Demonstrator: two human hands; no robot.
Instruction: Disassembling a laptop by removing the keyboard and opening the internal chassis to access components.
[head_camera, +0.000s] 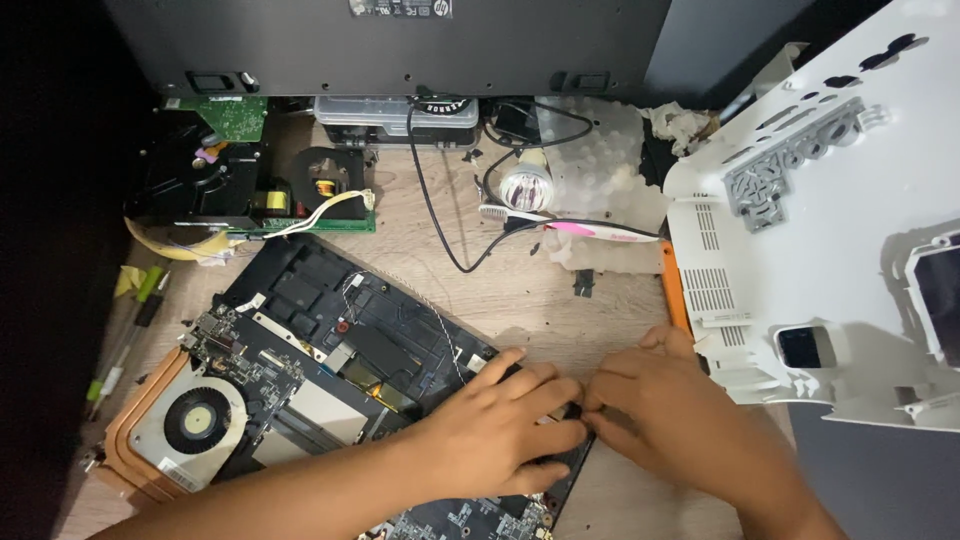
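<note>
I see both hands meeting at the near right corner of the opened laptop chassis (330, 350) lying on the wooden bench (520, 290). My left hand (495, 425) lies curled over that corner, its grip pinching the dark edge; my right hand (655, 400) presses fingertips to the same edge, touching the left. The cooling fan (197, 420) sits at the chassis's far left end. Right of the chassis lies a white plastic housing (830, 240); behind it, a pink toothbrush (580, 227).

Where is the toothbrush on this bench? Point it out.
In the head view, the toothbrush lies across the upper middle of the wooden table, beside the round lamp bulb, left of the white plastic cover.
</note>
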